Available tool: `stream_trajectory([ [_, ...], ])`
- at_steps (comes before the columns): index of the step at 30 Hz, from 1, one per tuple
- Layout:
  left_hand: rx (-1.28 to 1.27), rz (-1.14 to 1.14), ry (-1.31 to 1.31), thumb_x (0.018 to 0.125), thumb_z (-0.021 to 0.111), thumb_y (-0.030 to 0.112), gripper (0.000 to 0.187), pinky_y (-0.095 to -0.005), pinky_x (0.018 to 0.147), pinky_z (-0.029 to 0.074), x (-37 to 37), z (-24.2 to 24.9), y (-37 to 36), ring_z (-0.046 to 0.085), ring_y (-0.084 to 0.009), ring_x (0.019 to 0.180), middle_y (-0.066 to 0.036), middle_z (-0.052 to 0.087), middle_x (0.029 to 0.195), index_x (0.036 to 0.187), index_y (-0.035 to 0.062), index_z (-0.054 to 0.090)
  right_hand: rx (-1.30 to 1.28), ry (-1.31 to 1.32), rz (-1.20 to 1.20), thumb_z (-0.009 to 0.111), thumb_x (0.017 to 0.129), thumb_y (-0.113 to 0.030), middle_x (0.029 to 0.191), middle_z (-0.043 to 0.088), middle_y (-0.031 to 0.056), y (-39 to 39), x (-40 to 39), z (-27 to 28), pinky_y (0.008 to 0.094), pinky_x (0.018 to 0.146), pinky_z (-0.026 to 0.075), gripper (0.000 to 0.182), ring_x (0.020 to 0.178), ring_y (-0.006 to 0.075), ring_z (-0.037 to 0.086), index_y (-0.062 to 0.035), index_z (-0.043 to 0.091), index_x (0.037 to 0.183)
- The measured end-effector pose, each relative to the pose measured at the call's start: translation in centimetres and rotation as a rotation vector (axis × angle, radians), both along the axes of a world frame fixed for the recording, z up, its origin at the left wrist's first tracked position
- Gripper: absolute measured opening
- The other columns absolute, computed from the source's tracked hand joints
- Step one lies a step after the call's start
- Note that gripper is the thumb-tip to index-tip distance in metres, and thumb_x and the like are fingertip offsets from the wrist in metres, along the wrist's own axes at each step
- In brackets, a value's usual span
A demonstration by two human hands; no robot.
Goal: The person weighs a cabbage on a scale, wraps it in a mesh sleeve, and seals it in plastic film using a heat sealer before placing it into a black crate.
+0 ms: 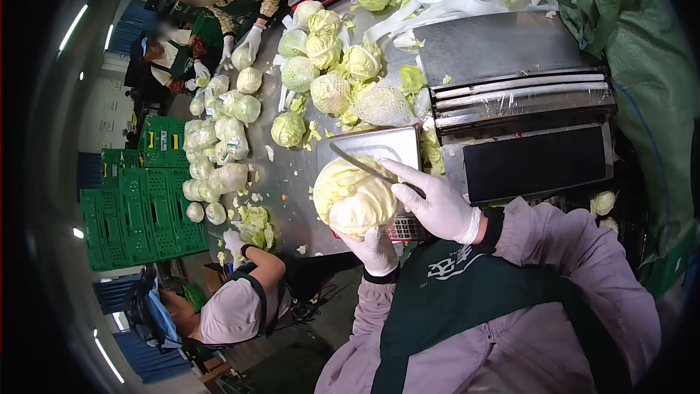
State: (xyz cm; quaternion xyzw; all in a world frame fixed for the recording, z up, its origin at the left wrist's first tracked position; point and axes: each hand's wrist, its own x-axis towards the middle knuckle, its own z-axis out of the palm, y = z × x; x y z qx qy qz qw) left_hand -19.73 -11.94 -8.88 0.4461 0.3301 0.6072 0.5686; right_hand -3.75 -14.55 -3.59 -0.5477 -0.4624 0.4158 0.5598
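My left hand (375,251), in a white glove, grips a pale, trimmed cabbage (357,201) from its near side. In my right hand (435,203), also gloved, is a knife (364,163). Its blade lies across the top of the cabbage, and the fingers cover the handle. Whether the edge is cutting in cannot be told. Beneath the cabbage is a scale with a metal plate (397,140) and a keypad (405,229) at its near side.
Several cabbages (329,93), some netted, lie beyond the scale. Wrapped cabbages (219,138) line the table's left edge. A wrapping machine (538,162) stands at right, near a green sack (649,102). Co-workers (237,277) work around the table. Green crates (138,211) are stacked at left.
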Motion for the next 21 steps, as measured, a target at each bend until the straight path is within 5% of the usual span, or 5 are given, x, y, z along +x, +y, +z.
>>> stream_trajectory([
  [3,-0.107,0.024,-0.009,0.069,0.081,0.022,0.096,-0.0440,0.103,0.041,-0.3,0.0,0.1,0.045,-0.0294,0.123,-0.014,0.040,0.135,0.143,0.0071,0.022,-0.096,0.012,0.031,0.051,0.096,-0.021,0.114,0.063,0.0204,0.2,0.5,-0.3,0.0349,0.085,0.050,0.038,0.103,0.0338,0.062,-0.0091,0.052,0.132],
  [5,-0.094,0.007,-0.054,0.070,0.080,0.024,0.094,-0.0441,0.102,0.041,-0.9,-0.5,0.0,0.045,-0.0296,0.124,-0.014,0.041,0.135,0.142,0.0062,0.023,0.057,0.089,-0.072,0.049,0.099,-0.019,0.075,0.056,0.0008,1.1,1.1,-1.6,0.0205,0.057,0.044,0.040,0.058,0.0053,0.048,-0.0092,0.047,0.137],
  [6,-0.094,0.007,-0.054,0.070,0.080,0.024,0.094,-0.0441,0.102,0.041,-1.4,-0.6,-0.1,0.045,-0.0296,0.124,-0.014,0.041,0.135,0.142,0.0062,0.023,0.028,0.082,-0.095,0.047,0.100,-0.019,0.069,0.053,-0.0039,1.0,1.7,-1.9,0.0189,0.054,0.041,0.039,0.056,0.0037,0.044,-0.0106,0.047,0.138],
  [13,-0.243,-0.163,-0.206,0.078,0.073,0.031,0.078,-0.0485,0.102,0.041,-3.8,-1.1,-0.2,0.048,-0.0284,0.124,-0.011,0.046,0.139,0.142,0.0080,0.035,-0.108,-0.194,-0.070,0.057,0.095,-0.021,0.066,0.053,0.0009,0.6,2.3,-1.5,0.0262,0.058,0.044,0.042,0.060,0.0064,0.049,-0.0074,0.050,0.134],
  [21,-0.190,-0.275,-0.213,0.080,0.071,0.028,0.076,-0.0494,0.107,0.036,-3.9,-1.9,-0.9,0.045,-0.0304,0.128,-0.014,0.045,0.140,0.142,0.0058,0.034,-0.048,-0.054,0.014,0.075,0.080,-0.021,0.069,0.052,-0.0031,1.2,1.5,0.6,0.0225,0.056,0.040,0.030,0.061,0.0042,0.044,-0.0013,0.060,0.096],
])
